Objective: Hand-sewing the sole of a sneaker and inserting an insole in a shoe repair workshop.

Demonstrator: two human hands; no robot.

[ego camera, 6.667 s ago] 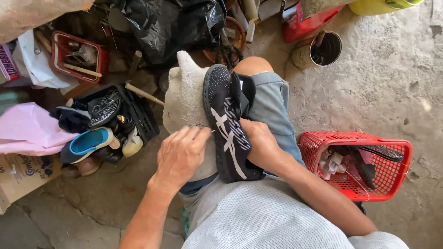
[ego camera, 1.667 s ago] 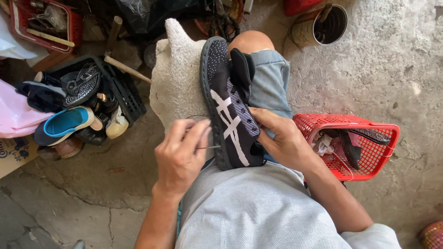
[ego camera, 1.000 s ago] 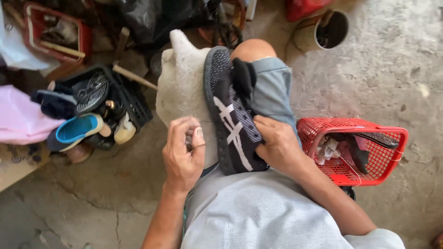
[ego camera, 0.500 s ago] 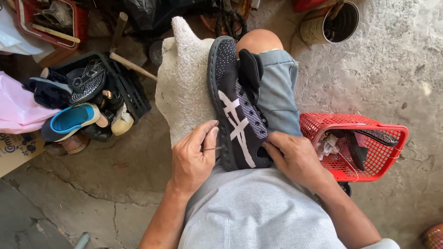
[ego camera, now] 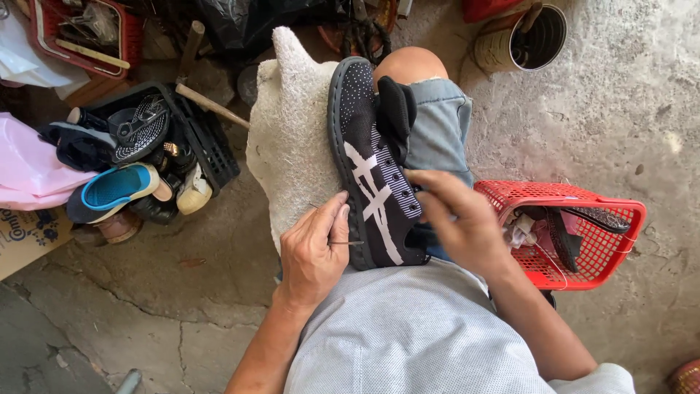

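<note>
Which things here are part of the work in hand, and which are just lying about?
In use: black shoe, needle in left hand, right hand, white cloth over the lap.
Lying about: red basket, black crate of footwear, tin can.

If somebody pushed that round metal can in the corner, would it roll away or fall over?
The metal can stands upright on the rough concrete floor, so it would probably scrape rather than roll. It looks thin-walled, so likely light. The stick leaning inside might help tip it.
</note>
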